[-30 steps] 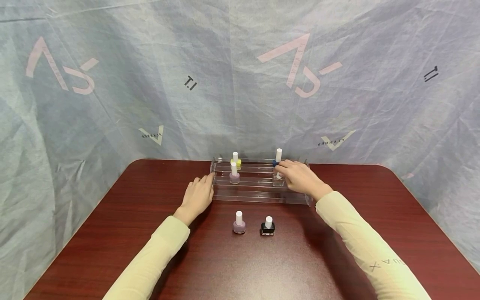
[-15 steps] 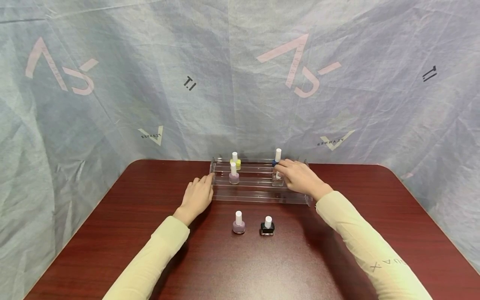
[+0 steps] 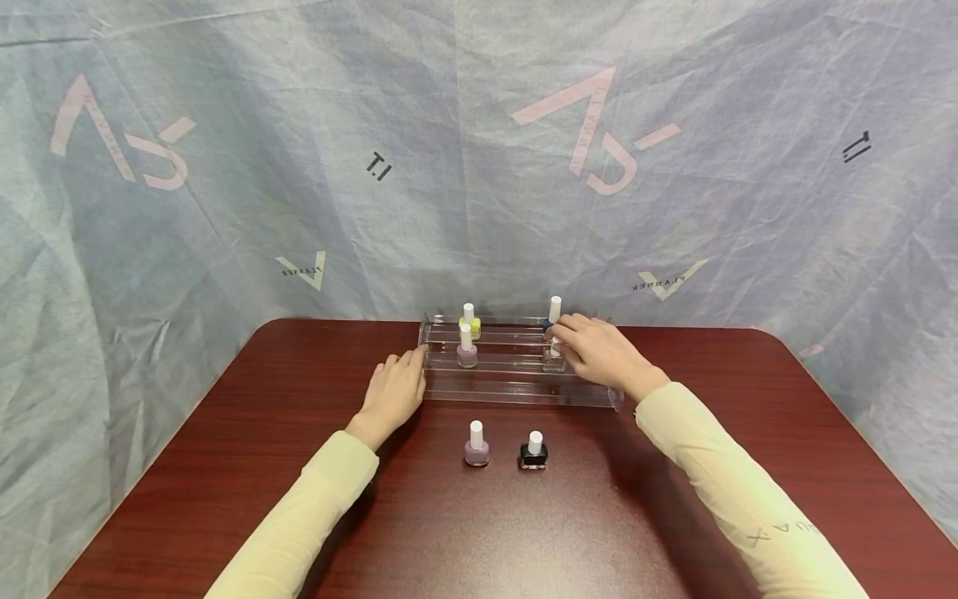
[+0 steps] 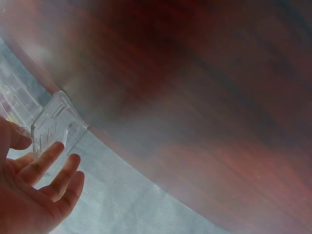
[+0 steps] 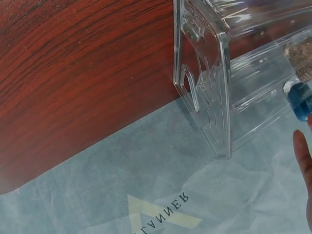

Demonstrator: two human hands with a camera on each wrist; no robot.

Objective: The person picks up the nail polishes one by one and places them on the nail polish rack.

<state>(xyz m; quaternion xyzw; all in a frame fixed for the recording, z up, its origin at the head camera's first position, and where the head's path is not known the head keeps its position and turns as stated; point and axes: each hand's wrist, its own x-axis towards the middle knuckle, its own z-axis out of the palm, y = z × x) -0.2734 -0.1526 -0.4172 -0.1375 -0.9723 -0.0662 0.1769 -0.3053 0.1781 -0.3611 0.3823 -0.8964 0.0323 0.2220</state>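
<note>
A clear stepped acrylic rack [image 3: 516, 389] stands at the back of the table. My left hand [image 3: 392, 387] holds its left end panel [image 4: 58, 122] between thumb and index finger, the other fingers loosely spread. My right hand [image 3: 602, 353] hovers at the rack's right part, fingertips beside the white cap of a clear glittery nail polish bottle [image 3: 554, 363] on the middle step. Behind that bottle, a blue nail polish [image 5: 300, 101] sits on the upper step, partly hidden by the fingers. In the right wrist view, a finger [image 5: 302, 151] shows apart from both bottles.
On the rack's left part stand a yellow nail polish [image 3: 470, 323] and a lilac one [image 3: 467, 353] in front. Another lilac nail polish [image 3: 476, 450] and a black one [image 3: 534, 453] stand on the red-brown table [image 3: 419, 532]. A grey cloth [image 3: 419, 225] hangs behind.
My right hand has shifted slightly up and right, and more of the glittery bottle's cap shows below the fingertips. My left hand and the other bottles stay put.
</note>
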